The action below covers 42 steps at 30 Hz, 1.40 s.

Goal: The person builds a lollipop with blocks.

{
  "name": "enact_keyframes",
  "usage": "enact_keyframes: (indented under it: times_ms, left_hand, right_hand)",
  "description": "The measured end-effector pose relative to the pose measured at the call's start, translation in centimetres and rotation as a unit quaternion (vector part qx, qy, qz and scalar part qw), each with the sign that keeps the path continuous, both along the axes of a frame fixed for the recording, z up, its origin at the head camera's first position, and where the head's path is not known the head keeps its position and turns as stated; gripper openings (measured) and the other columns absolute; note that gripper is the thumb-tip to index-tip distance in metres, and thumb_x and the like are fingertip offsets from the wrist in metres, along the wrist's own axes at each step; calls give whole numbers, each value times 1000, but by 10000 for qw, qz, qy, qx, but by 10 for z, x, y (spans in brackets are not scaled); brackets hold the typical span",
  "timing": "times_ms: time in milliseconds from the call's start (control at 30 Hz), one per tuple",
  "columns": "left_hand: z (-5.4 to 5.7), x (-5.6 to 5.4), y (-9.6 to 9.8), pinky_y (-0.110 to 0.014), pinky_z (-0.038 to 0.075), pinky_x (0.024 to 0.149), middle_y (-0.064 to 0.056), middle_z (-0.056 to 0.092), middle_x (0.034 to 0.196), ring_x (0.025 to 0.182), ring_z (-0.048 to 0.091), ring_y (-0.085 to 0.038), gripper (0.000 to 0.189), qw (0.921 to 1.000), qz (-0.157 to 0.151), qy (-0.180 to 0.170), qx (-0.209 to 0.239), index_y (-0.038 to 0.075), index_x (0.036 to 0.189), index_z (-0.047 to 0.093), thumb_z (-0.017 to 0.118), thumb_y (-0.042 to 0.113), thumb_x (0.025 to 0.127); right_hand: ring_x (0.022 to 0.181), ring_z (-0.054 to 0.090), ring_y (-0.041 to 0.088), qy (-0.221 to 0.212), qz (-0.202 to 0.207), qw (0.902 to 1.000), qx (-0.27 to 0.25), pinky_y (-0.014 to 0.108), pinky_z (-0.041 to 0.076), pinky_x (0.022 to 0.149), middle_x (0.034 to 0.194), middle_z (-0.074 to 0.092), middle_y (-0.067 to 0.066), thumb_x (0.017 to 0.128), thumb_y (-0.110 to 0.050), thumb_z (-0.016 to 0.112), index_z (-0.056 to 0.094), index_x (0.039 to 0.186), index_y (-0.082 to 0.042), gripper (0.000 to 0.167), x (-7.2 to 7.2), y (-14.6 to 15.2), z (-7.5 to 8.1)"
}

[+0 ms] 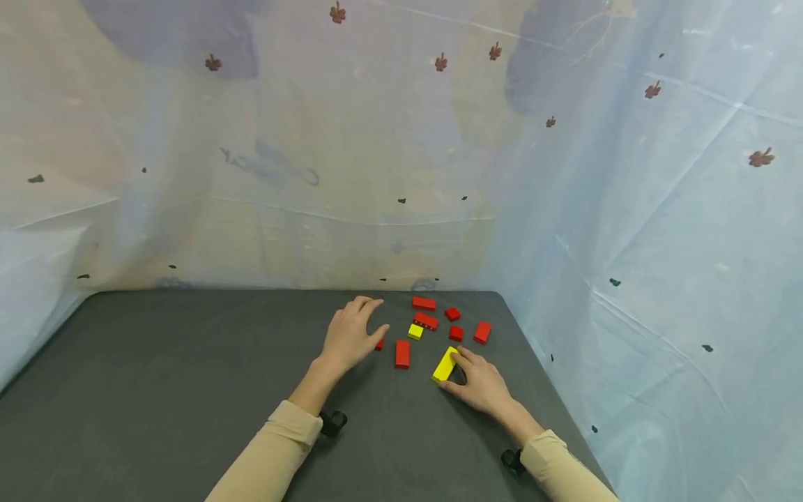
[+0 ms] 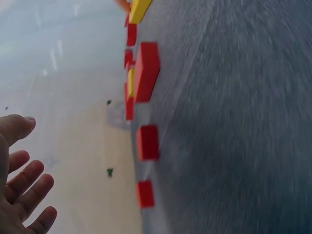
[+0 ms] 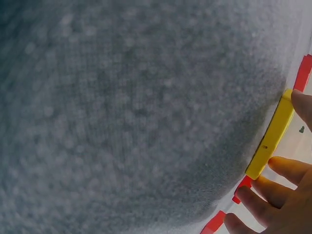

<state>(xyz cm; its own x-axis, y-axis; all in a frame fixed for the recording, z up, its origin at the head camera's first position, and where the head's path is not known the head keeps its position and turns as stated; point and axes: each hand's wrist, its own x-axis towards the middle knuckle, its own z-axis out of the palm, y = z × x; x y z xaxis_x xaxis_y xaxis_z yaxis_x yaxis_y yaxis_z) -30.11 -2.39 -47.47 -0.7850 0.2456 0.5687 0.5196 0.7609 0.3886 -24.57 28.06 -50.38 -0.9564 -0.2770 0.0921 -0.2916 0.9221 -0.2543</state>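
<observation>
A long yellow block (image 1: 445,364) lies on the dark table. My right hand (image 1: 482,382) spans it, thumb at the near end and fingertips at the far end. The right wrist view shows the same yellow block (image 3: 270,134) between the thumb and index finger. My left hand (image 1: 351,333) hovers over the table with fingers spread and nothing in it. Beneath that hand a red block (image 1: 379,344) is partly hidden. Between the hands lies a longer red block (image 1: 402,354), and a small yellow block (image 1: 415,332) sits behind it.
Farther back are several red blocks: a long one (image 1: 423,303), one with studs showing (image 1: 426,321), small ones (image 1: 456,333) and one at the right (image 1: 482,332). A printed plastic sheet (image 1: 282,209) hangs behind and to the right of the table (image 1: 157,390).
</observation>
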Motion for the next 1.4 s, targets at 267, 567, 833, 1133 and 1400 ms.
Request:
enact_keyframes:
  times_ms: [267, 567, 833, 1133, 1400]
  left_hand:
    - [-14, -17, 29, -45, 52, 86, -8, 64, 125, 109, 63, -29, 51, 9987, -157, -483, -71, 11, 137, 67, 81, 31, 93]
    - [-20, -41, 58, -47, 50, 95, -9, 63, 129, 114, 61, -30, 49, 9906, -193, -1342, -157, 12, 137, 67, 79, 33, 95]
    - [-30, -52, 76, -47, 50, 96, -7, 65, 125, 110, 62, -27, 43, 9800, -207, -1978, -55, 13, 132, 71, 80, 31, 94]
    - [-38, -63, 88, -43, 48, 87, -3, 63, 110, 95, 58, -22, 31, 9706, -82, -2382, -347, 18, 120, 77, 81, 33, 93]
    - [-37, -69, 98, -47, 48, 97, -3, 65, 112, 106, 61, -24, 26, 9672, -38, -2465, -619, 22, 113, 80, 83, 35, 90]
  right_hand:
    - [136, 52, 41, 64, 7, 10000, 29, 63, 43, 109, 152, 53, 19, 92, -46, 78, 61, 145, -3, 70, -1, 0, 0]
    - [133, 56, 40, 229, 58, 9994, 251, 61, 45, 107, 148, 57, 19, 91, -46, 80, 64, 142, -3, 68, -9, 0, 1]
    - [132, 57, 40, 248, 41, 9992, 316, 60, 46, 108, 146, 58, 19, 90, -46, 81, 67, 139, -4, 66, -9, -1, 0]
    - [131, 57, 40, 205, 33, 9994, 280, 60, 45, 108, 145, 60, 19, 87, -47, 83, 69, 136, -3, 67, -7, -1, 0]
    - [131, 58, 39, 251, -6, 9995, 202, 60, 45, 108, 145, 60, 19, 87, -46, 83, 69, 136, -3, 67, -8, 3, 1]
